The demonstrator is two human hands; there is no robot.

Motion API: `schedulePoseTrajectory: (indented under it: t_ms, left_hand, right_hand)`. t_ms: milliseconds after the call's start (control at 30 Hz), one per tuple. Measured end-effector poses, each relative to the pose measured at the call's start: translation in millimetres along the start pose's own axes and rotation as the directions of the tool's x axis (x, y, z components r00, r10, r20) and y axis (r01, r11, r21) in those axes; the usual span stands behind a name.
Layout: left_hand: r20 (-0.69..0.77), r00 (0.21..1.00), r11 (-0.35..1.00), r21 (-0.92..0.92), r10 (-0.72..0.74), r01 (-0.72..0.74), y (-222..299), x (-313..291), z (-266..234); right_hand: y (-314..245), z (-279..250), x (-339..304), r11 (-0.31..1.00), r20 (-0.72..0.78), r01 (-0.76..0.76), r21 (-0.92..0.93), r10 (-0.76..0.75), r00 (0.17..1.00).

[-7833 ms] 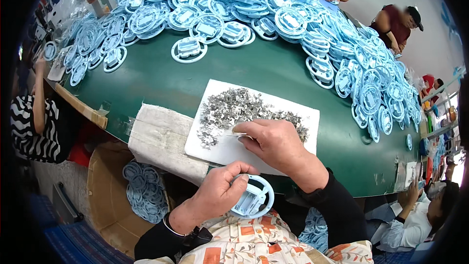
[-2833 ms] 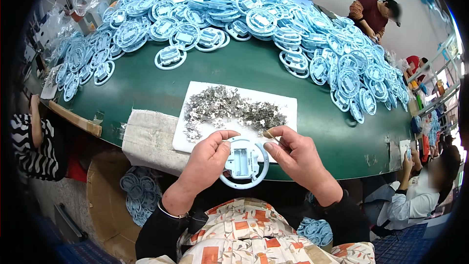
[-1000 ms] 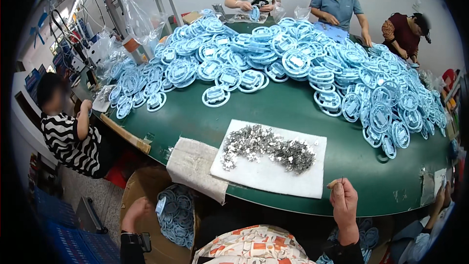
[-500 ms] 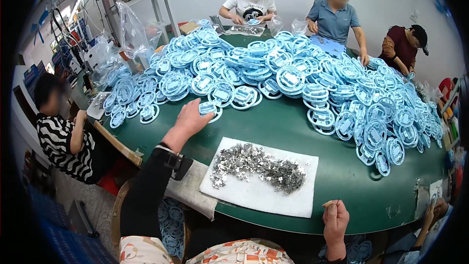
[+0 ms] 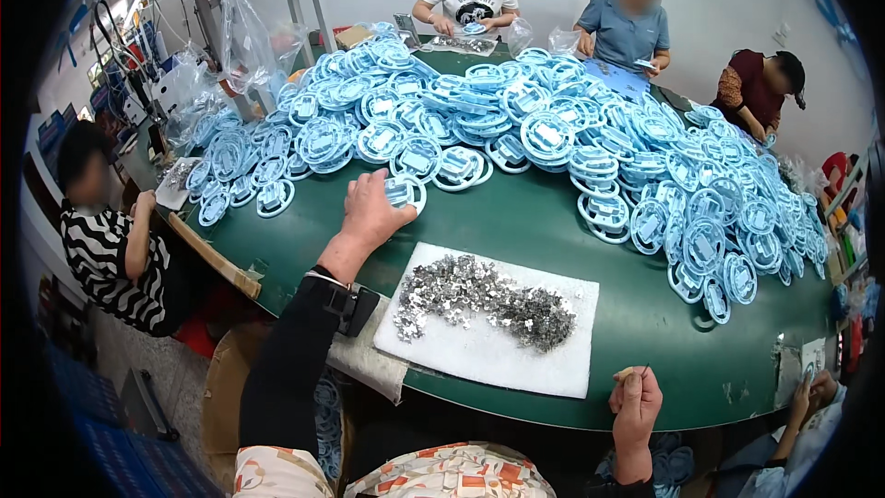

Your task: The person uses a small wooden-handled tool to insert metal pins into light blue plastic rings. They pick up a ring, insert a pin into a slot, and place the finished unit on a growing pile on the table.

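Observation:
My left hand (image 5: 371,214) is at the near edge of the heap, thumb and fingers closed on one light-blue plastic ring part (image 5: 406,193) with a block across its middle. The heap of like blue ring parts (image 5: 479,111) spreads just beyond. In front of me lies a white foam sheet (image 5: 498,372) bearing a pile of small silvery metal pieces (image 5: 479,300). My right hand (image 5: 636,409) is closed in a pinch beside the sheet's right edge. A thin dark tip shows above its fingers, but too little shows to name the thing.
The green table (image 5: 682,360) curves around me. Across it two people work with blue parts, another sits at the far right, and one in stripes sits left. At the near right another person's hands (image 5: 804,394) show. A plastic bag (image 5: 244,41) hangs at the back left.
My left hand and the blue ring part have shifted slightly to the right. The person in blue has drawn a hand back from the heap with a part. My right hand keeps its pinch.

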State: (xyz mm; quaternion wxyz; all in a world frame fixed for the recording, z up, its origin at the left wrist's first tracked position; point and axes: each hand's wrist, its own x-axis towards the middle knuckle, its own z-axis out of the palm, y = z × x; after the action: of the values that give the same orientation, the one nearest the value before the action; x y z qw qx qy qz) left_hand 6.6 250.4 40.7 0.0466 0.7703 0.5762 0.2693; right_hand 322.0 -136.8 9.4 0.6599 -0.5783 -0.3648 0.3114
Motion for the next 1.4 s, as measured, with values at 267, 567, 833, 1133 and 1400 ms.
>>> schedulePoseTrajectory:
  t_ms: [267,567,833,1133,1400]
  left_hand:
    - [-0.117,0.744,0.645,-0.422,0.658,-0.637,144,-106,-54]
    - [-0.038,0.834,0.523,-0.763,0.551,-0.380,147,-172,-53]
    - [0.654,0.701,-0.112,-0.704,0.286,0.702,117,-231,-36]
    - [0.707,0.637,-0.016,-0.666,0.307,0.746,98,-237,-52]
    - [0.687,0.685,0.147,-0.724,0.244,0.674,86,-235,-61]
  right_hand:
    - [-43,60,20,0.992,0.165,-0.121,0.021,0.115,0.980]
    - [-45,74,28,0.874,0.324,-0.416,0.250,0.330,0.887]
    - [-39,78,11,0.964,0.363,-0.266,-0.004,0.249,0.898]
    - [-38,148,66,0.719,0.607,0.485,-0.498,-0.111,0.787]
    - [-18,195,81,0.449,0.731,0.692,-0.565,-0.116,0.672]
